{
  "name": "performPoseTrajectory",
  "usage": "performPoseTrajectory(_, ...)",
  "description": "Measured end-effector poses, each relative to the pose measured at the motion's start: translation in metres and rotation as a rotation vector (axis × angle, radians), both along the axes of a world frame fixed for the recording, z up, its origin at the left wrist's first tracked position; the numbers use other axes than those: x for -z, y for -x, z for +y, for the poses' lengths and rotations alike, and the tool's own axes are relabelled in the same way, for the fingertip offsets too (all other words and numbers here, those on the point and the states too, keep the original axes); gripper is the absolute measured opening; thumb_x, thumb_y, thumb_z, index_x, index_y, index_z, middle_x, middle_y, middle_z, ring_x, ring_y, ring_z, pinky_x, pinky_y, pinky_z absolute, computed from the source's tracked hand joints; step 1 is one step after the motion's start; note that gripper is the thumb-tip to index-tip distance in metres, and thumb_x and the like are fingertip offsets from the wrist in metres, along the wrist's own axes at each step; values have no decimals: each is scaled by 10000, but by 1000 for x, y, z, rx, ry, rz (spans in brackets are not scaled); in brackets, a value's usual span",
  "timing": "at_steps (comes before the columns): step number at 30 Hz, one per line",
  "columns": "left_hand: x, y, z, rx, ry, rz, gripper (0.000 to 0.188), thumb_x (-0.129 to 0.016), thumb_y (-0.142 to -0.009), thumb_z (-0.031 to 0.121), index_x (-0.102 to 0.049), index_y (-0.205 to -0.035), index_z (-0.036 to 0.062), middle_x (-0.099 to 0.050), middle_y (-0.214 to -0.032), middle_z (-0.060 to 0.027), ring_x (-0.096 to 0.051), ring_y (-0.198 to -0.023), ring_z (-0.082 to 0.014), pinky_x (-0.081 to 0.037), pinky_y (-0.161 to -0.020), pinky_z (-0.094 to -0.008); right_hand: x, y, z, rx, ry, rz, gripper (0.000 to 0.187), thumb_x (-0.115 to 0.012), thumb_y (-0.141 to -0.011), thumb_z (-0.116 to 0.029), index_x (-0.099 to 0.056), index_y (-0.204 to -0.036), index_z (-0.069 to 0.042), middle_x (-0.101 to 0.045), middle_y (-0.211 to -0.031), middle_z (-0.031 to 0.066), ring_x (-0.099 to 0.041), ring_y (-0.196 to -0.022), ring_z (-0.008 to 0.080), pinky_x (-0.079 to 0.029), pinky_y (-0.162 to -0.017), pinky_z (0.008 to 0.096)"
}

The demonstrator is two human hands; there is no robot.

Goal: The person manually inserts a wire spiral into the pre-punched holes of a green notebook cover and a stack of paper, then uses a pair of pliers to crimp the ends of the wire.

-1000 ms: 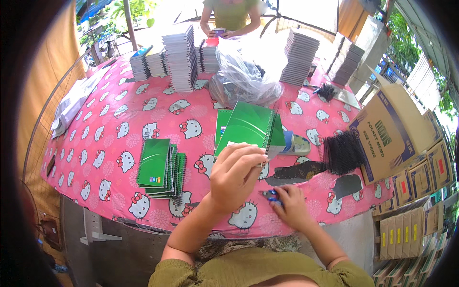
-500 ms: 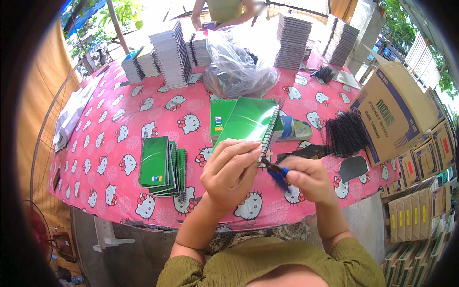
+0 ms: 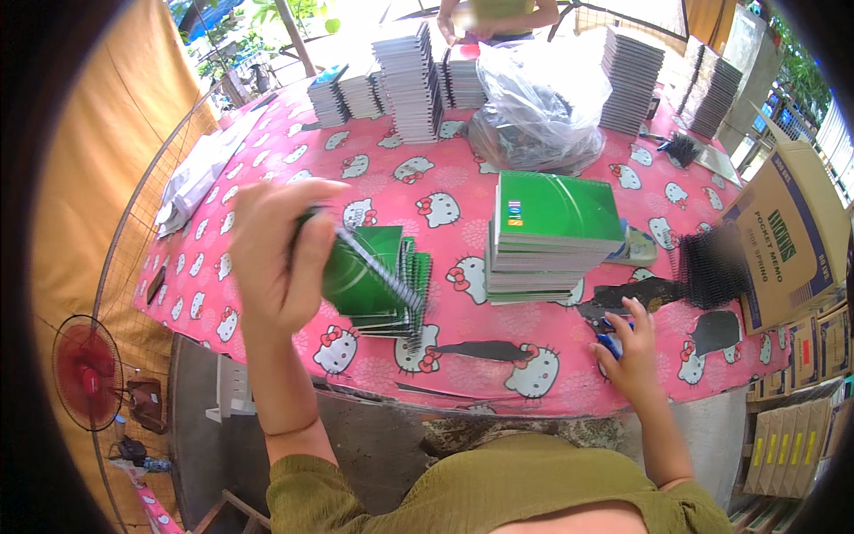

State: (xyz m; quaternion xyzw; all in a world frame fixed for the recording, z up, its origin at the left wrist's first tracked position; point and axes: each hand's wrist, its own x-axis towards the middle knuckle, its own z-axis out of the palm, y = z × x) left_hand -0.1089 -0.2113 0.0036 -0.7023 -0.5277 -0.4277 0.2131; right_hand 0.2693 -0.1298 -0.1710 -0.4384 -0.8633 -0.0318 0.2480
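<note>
My left hand (image 3: 280,258) is raised at the left, closed on a green spiral-bound notebook (image 3: 356,278) by its edge. It is held tilted over a small pile of similar green notebooks (image 3: 418,289), covering part of it. To the right, my right hand (image 3: 637,358) rests low over the table with its fingers apart, touching or just above blue-handled pliers (image 3: 608,345). The fingers partly hide the pliers. Between the hands, toward the far side, stands a taller stack of green notebooks (image 3: 556,214).
Black spiral coils (image 3: 714,269) lie beside a cardboard carton (image 3: 792,236) at the right. A plastic bag (image 3: 543,116) and tall notebook stacks (image 3: 405,84) stand at the back, where another person (image 3: 498,18) is. Dark torn patches (image 3: 485,351) show in the pink tablecloth (image 3: 391,191).
My left hand has carried the notebook leftward, over the small pile. My right hand has lowered the pliers to the table and its fingers have spread. The view has shifted left.
</note>
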Motion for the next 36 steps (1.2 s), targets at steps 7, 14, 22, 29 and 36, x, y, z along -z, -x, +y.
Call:
performPoseTrajectory(7,131,64,51,-134,847,89,598,-436,-955,462,-343,-1435,117,-250,-1521,-149,-229,-1407,-301,-115,-1139,-517,1,111,-14,-523,980,401,619,-686,-833,-396,-479,-1272,-12,-476,-1283,206,-507,-1174,316,-448,-936,406)
performPoseTrajectory(14,126,89,22,-110,1180,-1293,819,-571,-820,661,-469,-1346,42,-535,-1281,-165,-505,-1192,-223,-372,-1030,-400,13,236,8,-253,1598,864,790,-604,-871,-543,-398,-1358,44,-540,-1253,145,-501,-1200,205,-406,-967,328)
performPoseTrajectory(22,146,67,24,66,1324,-1576,493,-651,-851,418,-552,-1180,65,-614,-1079,-94,-625,-959,-202,-537,-796,-368,-4,272,16,-303,1966,1021,715,-763,-757,-477,-542,-1185,52,-626,-1094,154,-649,-929,224,-550,-746,359)
performPoseTrajectory(29,165,26,-22,288,746,-1683,858,-762,-750,139,-121,-1316,64,-425,-1256,-169,-520,-1114,-278,-514,-886,-416,-3,243,-14,-486,1558,1082,1012,-846,-689,-382,-237,-1382,32,-439,-1304,201,-486,-1188,272,-447,-954,392)
performPoseTrajectory(36,194,-16,-45,857,844,-1161,758,-765,-704,143,-406,-1367,63,-563,-1231,-125,-540,-1128,-262,-434,-973,-417,-28,148,-74,-380,820,879,1325,-918,-563,-370,-25,-1463,15,-277,-1431,214,-296,-1339,304,-246,-1109,399)
